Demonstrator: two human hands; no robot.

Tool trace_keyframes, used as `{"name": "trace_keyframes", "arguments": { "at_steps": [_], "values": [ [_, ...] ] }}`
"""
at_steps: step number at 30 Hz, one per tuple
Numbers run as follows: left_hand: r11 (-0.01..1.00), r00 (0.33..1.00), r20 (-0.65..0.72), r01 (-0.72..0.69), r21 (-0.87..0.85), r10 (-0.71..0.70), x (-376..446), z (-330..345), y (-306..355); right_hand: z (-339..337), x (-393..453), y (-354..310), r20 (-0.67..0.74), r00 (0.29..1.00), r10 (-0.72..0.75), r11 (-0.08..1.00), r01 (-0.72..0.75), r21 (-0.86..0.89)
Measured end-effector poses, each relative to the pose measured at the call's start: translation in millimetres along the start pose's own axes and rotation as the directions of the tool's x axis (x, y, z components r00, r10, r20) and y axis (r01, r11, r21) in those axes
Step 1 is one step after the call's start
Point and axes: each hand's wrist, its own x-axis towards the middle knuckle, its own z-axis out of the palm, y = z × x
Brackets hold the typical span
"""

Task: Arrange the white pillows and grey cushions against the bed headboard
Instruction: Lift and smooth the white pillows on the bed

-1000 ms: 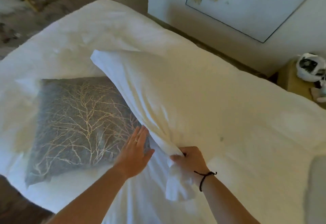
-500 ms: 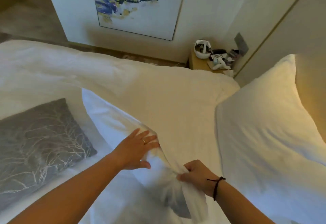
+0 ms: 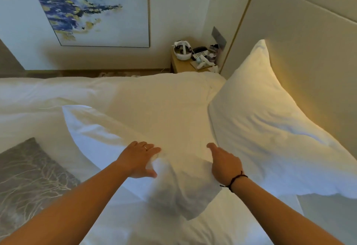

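Note:
A long white pillow (image 3: 146,129) lies across the middle of the bed, and I hold its near end in both hands. My left hand (image 3: 139,159) has its fingers spread over the top and its thumb under a fold. On the end's right side, my right hand (image 3: 226,164) grips the pillow with the thumb up. The pillow's near corner droops between my wrists. A second white pillow (image 3: 270,129) leans upright against the beige headboard (image 3: 313,67) on the right. A grey cushion (image 3: 29,177) with a pale branch pattern lies flat at the lower left.
The white duvet (image 3: 48,94) covers the bed. A wooden nightstand (image 3: 183,66) crowded with small items stands in the far corner beside the headboard. A framed blue and yellow painting (image 3: 92,9) hangs on the far wall.
My right hand has let go of its pinch on the pillow's corner and now grips the right side. The view has swung right, so the leaning pillow and the headboard fill more of it.

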Motion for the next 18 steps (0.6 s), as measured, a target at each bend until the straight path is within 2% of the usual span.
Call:
{"name": "trace_keyframes", "arguments": {
  "at_steps": [2,3,4,6,7,9,12,15,18],
  "values": [
    [1.000,1.000,0.011,-0.001,-0.008,0.001,-2.2,4.8,0.2,-11.5,4.9,18.3,-0.031,0.983,0.183,0.983,-0.183,-0.032],
    [1.000,1.000,0.021,-0.002,-0.012,0.003,-2.1,6.8,0.2,-13.6,5.5,18.0,-0.049,0.979,0.197,0.978,-0.199,-0.054],
    [1.000,1.000,0.028,-0.005,-0.018,0.005,-1.4,8.1,0.0,-14.0,5.1,10.8,-0.063,0.985,0.159,0.986,-0.162,-0.045],
    [1.000,0.999,0.039,-0.013,-0.024,0.014,0.7,8.8,-1.8,-7.8,-0.2,-19.5,-0.051,0.999,-0.006,0.995,0.011,0.103],
    [0.999,0.999,0.042,-0.019,-0.028,0.020,2.0,8.6,-3.4,-1.1,-4.0,-39.1,-0.016,0.996,-0.092,0.977,0.093,0.194],
    [0.999,0.998,0.042,-0.038,-0.032,0.040,3.1,8.0,-8.6,16.1,-7.7,-76.7,0.121,0.976,-0.183,0.947,0.142,0.289],
    [0.998,0.997,0.036,-0.067,-0.011,0.067,0.6,6.8,-25.7,43.3,-4.6,-105.8,0.300,0.943,-0.146,0.972,0.080,0.223],
    [0.999,0.998,0.051,-0.037,0.026,0.035,-3.4,6.8,-53.1,59.7,-2.3,-108.5,0.317,0.947,-0.051,0.990,0.005,0.144],
    [0.996,0.998,0.060,0.029,0.083,-0.034,-4.4,11.0,-79.0,68.4,0.3,-112.0,0.326,0.945,-0.016,0.990,-0.030,0.136]
  ]
}}
